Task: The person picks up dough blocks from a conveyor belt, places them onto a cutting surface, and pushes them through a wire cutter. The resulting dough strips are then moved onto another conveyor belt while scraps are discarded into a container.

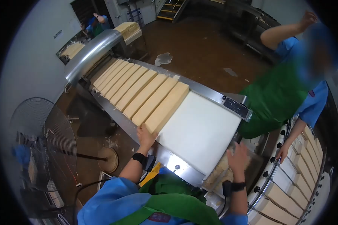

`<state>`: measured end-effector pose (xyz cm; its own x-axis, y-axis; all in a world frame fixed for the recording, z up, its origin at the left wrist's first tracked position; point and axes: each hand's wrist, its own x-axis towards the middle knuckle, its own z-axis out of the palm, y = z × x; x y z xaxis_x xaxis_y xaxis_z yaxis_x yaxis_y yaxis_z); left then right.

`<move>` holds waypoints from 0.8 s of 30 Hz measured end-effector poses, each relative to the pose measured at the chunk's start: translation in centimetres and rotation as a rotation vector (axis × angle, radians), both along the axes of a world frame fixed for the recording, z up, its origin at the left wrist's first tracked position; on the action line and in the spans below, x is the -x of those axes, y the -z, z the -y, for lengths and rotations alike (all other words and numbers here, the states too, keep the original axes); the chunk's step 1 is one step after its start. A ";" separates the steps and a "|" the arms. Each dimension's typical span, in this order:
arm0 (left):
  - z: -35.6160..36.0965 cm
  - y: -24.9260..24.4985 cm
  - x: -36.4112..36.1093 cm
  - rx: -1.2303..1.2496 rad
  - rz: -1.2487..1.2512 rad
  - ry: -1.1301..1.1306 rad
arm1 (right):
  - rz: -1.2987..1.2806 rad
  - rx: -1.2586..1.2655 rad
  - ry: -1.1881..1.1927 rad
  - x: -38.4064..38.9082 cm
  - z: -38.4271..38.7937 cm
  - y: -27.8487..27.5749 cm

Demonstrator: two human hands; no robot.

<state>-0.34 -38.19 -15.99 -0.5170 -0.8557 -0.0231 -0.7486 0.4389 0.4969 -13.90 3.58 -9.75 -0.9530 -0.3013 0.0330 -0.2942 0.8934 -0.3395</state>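
1. The left hand [146,138] touches the near end of the last long, pale-yellow, rectangular slab [169,107]; its fingers are bent around that end, and I cannot tell whether they grip.
2. That slab lies on the flat white conveyor belt [201,129], at the front of a row of similar pale slabs [133,88] reaching back to a curved, shiny metal hood [95,52].
3. The right hand [237,159] holds nothing, fingers apart, near the belt's end and beside pale broken scraps [219,174].
4. At right, a co-worker in a green apron [276,92] has one hand raised and the other hand [283,153] at the edge of a curved conveyor bearing more slabs [308,161].
5. A round wire-caged fan [43,138] stands at left.
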 end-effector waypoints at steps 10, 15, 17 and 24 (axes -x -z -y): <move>2.4 -2.6 1.6 0.057 0.361 0.438 | 0.143 -0.032 -0.035 9.5 27.4 5.1; 2.7 -3.3 1.6 0.061 0.350 0.505 | 0.115 -0.048 -0.021 13.6 37.3 3.5; 2.7 -3.5 1.9 0.040 0.384 0.520 | 0.142 -0.067 0.000 14.6 39.8 2.6; 2.6 -2.9 1.7 0.083 0.377 0.611 | 0.266 -0.078 0.181 13.9 39.2 -0.1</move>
<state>-2.00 -40.79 -13.07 -0.8734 -0.4226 -0.2420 -0.4710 0.8592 0.1997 -27.80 -35.62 -9.68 -0.9633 -0.1185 -0.2407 -0.0389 0.9493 -0.3120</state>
